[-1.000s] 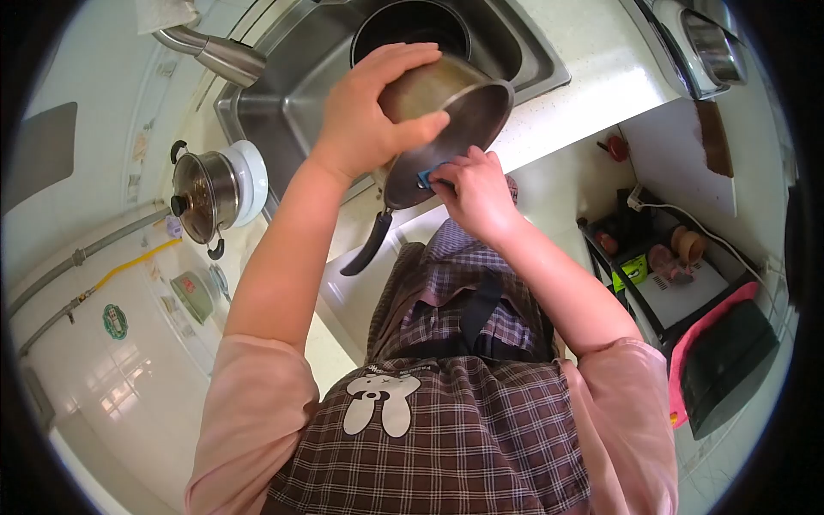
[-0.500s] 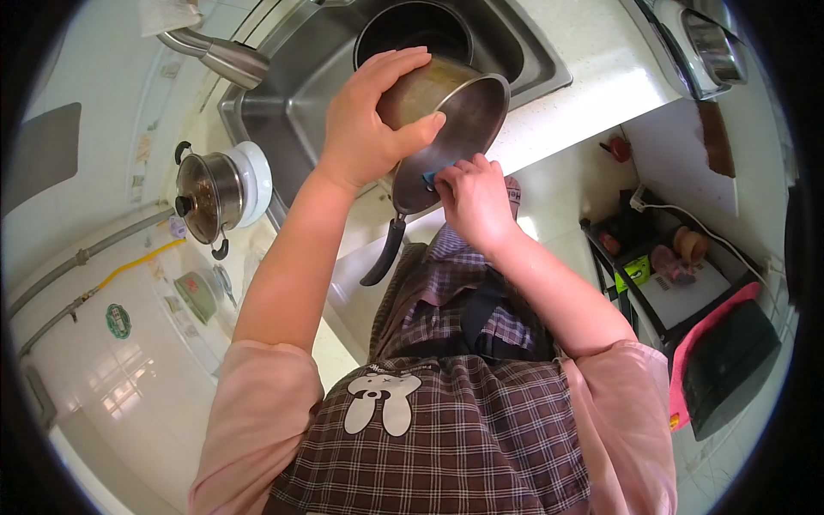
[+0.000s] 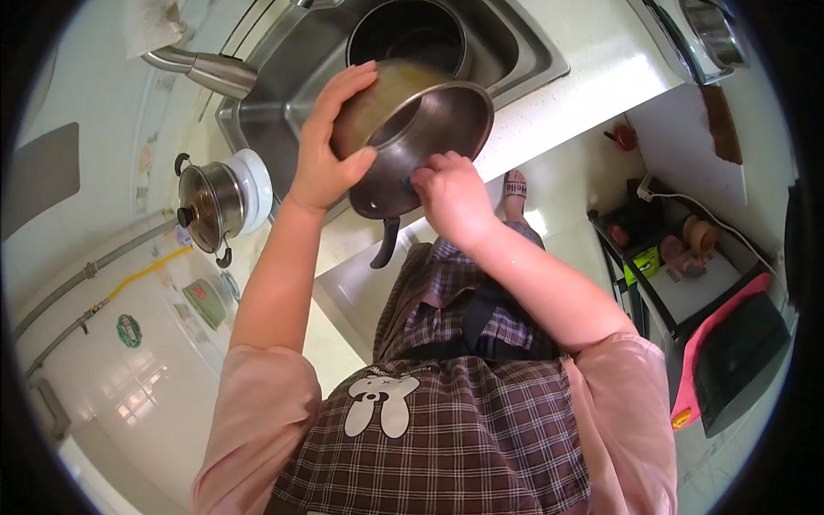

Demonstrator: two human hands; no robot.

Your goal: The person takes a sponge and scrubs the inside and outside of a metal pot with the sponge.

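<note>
A metal saucepan (image 3: 459, 120) is tilted over the sink's front edge, its open side facing me. Its black handle (image 3: 386, 244) points down toward my body. My left hand (image 3: 330, 159) grips the pan's outer side, with the thumb near the rim. Against the inner surface, my right hand (image 3: 455, 196) is closed on a small blue scrubbing piece (image 3: 407, 182). Most of that piece is hidden under the fingers, so its exact kind cannot be made out.
A dark pot (image 3: 405, 30) stands in the steel sink (image 3: 296, 94), near the faucet (image 3: 219, 75). To the left on the counter is a lidded pot (image 3: 206, 204) beside white dishes (image 3: 253, 190). A black rack (image 3: 687, 292) stands low at the right.
The saucepan has shifted left and turned so more of its inside shows. My right hand has moved slightly left and up along the inner surface with the blue piece.
</note>
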